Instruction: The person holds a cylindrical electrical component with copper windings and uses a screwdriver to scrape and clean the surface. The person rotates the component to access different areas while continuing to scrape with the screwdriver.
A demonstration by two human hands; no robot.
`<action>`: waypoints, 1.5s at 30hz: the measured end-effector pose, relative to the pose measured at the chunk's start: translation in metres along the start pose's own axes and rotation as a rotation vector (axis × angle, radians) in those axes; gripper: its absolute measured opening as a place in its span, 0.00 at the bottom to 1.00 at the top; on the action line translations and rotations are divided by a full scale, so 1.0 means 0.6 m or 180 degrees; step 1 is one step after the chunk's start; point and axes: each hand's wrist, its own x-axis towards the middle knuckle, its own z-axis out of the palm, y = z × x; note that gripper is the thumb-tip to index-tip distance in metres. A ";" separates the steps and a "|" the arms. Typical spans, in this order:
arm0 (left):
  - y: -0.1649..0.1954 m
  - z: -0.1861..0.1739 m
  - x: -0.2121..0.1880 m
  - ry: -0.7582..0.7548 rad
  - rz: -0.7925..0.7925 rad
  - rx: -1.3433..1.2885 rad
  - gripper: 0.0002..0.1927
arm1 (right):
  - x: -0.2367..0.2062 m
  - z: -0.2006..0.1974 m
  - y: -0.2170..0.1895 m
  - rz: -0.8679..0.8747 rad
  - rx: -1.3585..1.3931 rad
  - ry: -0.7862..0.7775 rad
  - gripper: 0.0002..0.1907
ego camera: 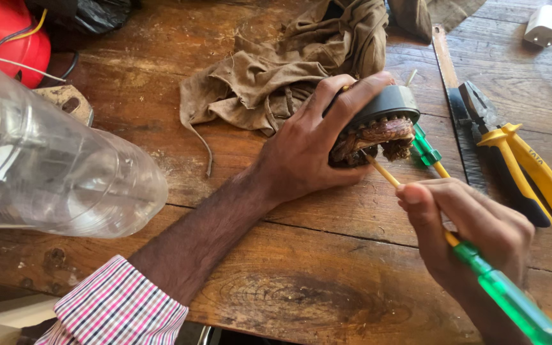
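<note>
Hands: two, left (301,153) and right (474,230)
Screwdrivers: two, one held (480,268), one lying (428,152)
Motor parts: one (378,124)
Pliers: one (519,166)
Clear plastic bottles: one (52,172)
Cloths: one (276,70)
White chargers: one (546,24)
Saw blades: one (458,115)

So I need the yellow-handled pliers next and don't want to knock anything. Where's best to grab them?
Take the pliers by the two yellow handles, closing your fingers around both at mid-length. Come from the right, the table's open side: the handles splay toward the near right, while the dark jaws point away and lie against the saw blade on their left.
</note>
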 end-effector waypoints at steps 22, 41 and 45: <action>0.033 -0.004 0.000 0.0051 -0.0175 0.0436 0.62 | -0.015 0.035 -0.025 -0.0909 -0.0745 -0.0076 0.07; 0.006 0.036 -0.002 0.0234 0.0353 0.0803 0.55 | -0.001 0.014 -0.007 0.0044 -0.0395 -0.0259 0.09; 0.014 0.022 -0.006 0.0267 0.0391 0.0932 0.56 | -0.016 0.025 -0.030 -0.0725 -0.0711 -0.0394 0.07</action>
